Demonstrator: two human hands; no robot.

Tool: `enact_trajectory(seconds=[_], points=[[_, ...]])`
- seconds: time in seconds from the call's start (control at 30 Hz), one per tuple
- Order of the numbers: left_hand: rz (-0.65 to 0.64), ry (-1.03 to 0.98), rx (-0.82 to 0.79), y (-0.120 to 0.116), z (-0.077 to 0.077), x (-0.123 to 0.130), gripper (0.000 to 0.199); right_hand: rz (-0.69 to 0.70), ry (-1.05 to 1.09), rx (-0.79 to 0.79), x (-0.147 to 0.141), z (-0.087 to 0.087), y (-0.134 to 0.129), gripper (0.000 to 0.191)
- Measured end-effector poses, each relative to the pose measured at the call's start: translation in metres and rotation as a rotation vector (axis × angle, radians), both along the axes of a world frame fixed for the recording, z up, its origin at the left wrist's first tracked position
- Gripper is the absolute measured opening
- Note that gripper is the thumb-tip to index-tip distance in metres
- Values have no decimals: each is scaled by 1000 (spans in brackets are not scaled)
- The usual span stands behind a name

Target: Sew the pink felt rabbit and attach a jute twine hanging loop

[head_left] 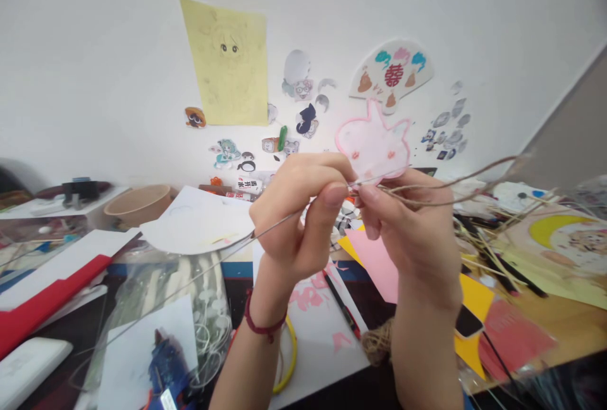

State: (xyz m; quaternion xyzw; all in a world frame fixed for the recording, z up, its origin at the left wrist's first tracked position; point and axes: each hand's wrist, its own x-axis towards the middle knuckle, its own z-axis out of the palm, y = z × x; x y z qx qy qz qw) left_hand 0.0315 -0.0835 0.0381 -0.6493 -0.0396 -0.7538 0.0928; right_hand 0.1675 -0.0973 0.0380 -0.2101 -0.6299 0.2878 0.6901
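My left hand (303, 214) is closed, thumb and index finger pinching a thin grey cord (279, 223) that trails down to the lower left. Right beside it, my right hand (410, 226) is closed on brown twine (474, 183), whose strands stick out to the right past the fingers. The fingertips of both hands nearly meet, and the cord crosses between them; how it joins the twine is hidden. Just behind the fingertips shows a pink-edged paper animal cut-out (372, 141); I cannot tell whether it touches my hands.
A blue glue gun (168, 366) lies on white paper at lower left, near a clear plastic bag (208, 290). A ball of twine (378, 341) sits below my right hand. Yellow tape roll (290, 356), pink paper (374, 264), and a round basket (140, 204) are around. Drawings hang on the wall.
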Motion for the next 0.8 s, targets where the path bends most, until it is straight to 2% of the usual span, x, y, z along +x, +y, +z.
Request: enact_trajectory(seconds=[0.1, 0.23, 0.3, 0.37, 0.57, 0.8], points=[[22, -13, -11, -2, 1, 0, 21, -46, 10, 31, 0, 0, 0, 7], [100, -167, 34, -7, 1, 0, 23, -325, 63, 174, -3, -1, -1, 8], [156, -158, 91, -9, 0, -1, 22, -458, 70, 251, -5, -2, -3, 8], [196, -110, 118, -10, -2, -1, 22, -530, 71, 295, -6, -2, -4, 6], [232, -80, 157, -7, -2, 2, 20, -577, 117, 391, -8, -3, -4, 10], [240, -106, 171, -4, -3, 5, 19, -641, 58, 358, -8, -5, -8, 13]])
